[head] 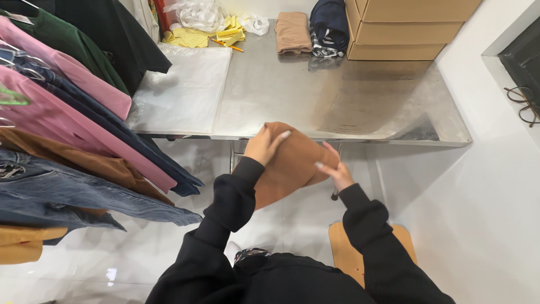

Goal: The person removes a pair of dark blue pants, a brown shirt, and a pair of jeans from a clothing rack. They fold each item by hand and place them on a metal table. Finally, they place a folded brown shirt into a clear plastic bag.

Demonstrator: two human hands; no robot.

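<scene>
A folded brown garment (292,163) hangs in the air just in front of the steel table's near edge (337,137). My left hand (263,144) grips its upper left corner, fingers lying over the top. My right hand (336,170) holds its right side, thumb and fingers pinching the cloth. Both arms are in black sleeves.
A rack of hanging clothes (73,129) fills the left. On the table lie clear plastic bags (183,90), yellow paper slips (197,36), a folded tan garment (292,32), a dark garment (329,25) and stacked cardboard boxes (405,28). A wooden stool (346,253) stands below. Glasses (523,104) rest at right.
</scene>
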